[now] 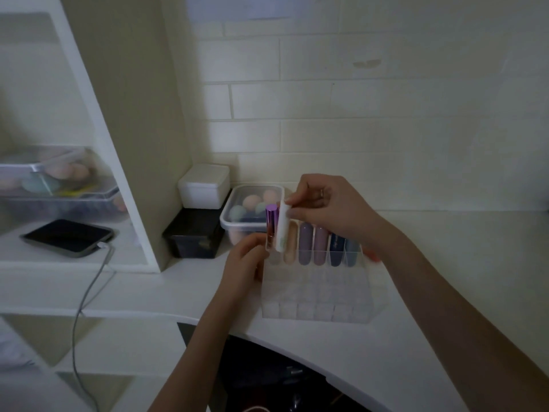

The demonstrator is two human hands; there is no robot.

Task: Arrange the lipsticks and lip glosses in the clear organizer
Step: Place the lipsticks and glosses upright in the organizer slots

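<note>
Clear organizer (323, 304) near surface (445, 292) front edge; five tubes in back row, front cells bare; left hand (243, 263) pinches purple-capped lip gloss (271, 226); right hand (329, 203) pinches white tube (282, 230).

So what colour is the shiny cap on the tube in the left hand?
Metallic purple cap, on the tube the left hand holds; seen in the head view.

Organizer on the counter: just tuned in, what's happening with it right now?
A person is filling the clear organizer on the white counter. The right hand pinches a white tube by its top, over the back row's left end. The left hand holds a lip gloss with a purple cap beside it. Five tubes already stand in the back row; the front rows look unfilled.
</note>
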